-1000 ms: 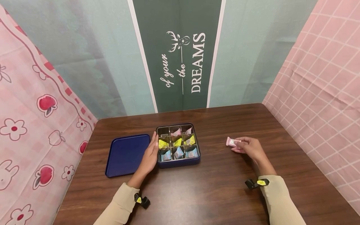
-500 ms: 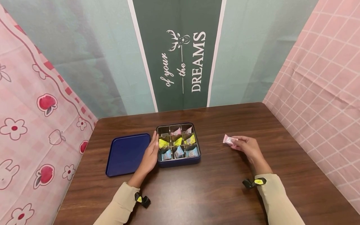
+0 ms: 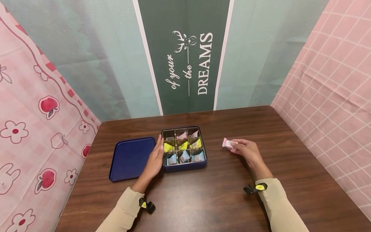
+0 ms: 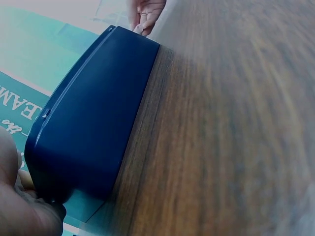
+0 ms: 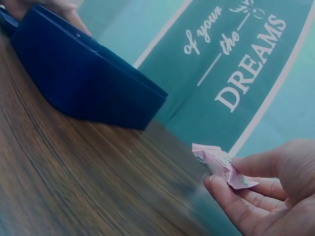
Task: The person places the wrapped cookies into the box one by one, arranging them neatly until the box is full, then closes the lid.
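A pink wrapped candy point(image 5: 216, 162) is pinched between the thumb and fingers of my right hand point(image 3: 247, 151), to the right of a blue tin point(image 3: 185, 167). My left hand point(image 3: 155, 159) lies with straight fingers along the tin's left side. Inside the tin is a tray of small compartments. Blue-wrapped candies point(image 3: 184, 156) fill the near row, yellow-wrapped candies point(image 3: 183, 146) the middle one. In the far row, two pink candies point(image 3: 181, 135) sit in the middle and right compartments, and the left compartment point(image 3: 168, 134) shows no candy.
The blue lid point(image 3: 131, 159) lies on the wooden table point(image 3: 203, 199) left of the tin, close to my left hand. A green cloth with lettering point(image 3: 188, 64) hangs behind the table. Pink cloths point(image 3: 333, 96) hang at both sides.
My right hand has moved left toward the tin, carrying the pink candy. The left hand stays against the tin, and tin and lid have kept their places.
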Demonstrator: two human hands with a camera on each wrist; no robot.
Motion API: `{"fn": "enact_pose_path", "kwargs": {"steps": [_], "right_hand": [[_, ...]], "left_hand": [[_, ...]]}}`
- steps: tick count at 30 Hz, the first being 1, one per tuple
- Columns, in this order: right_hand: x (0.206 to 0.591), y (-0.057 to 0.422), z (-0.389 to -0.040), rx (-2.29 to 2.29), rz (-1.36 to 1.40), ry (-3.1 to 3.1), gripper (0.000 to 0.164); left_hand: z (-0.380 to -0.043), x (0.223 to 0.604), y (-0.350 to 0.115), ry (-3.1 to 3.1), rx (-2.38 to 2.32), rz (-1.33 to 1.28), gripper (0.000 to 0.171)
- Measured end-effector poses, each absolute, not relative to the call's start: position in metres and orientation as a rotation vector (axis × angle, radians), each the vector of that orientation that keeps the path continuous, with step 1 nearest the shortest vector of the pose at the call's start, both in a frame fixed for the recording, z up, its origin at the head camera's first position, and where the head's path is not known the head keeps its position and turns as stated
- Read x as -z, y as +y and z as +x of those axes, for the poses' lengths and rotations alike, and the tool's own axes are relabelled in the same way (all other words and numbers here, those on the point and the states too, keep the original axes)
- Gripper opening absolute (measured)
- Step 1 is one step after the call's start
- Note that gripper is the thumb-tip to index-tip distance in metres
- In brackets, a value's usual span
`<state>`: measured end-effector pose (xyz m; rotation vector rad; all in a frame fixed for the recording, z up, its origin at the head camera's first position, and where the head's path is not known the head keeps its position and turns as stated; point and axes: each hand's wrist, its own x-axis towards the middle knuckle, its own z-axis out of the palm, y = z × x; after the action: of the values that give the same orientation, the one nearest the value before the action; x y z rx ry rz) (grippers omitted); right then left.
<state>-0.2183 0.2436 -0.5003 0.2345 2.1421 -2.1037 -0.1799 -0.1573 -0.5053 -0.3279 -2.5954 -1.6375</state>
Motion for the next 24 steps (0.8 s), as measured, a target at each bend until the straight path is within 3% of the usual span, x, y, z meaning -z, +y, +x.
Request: {"fn": "enact_pose_path", "kwargs": {"steps": [24], "right_hand": [[0.49,0.22,-0.22,2.154,0.187,2.133,0.044]], "left_hand": [[-0.181,0.507,-0.157,-2.605,1.626,-0.333,0.051]]}}
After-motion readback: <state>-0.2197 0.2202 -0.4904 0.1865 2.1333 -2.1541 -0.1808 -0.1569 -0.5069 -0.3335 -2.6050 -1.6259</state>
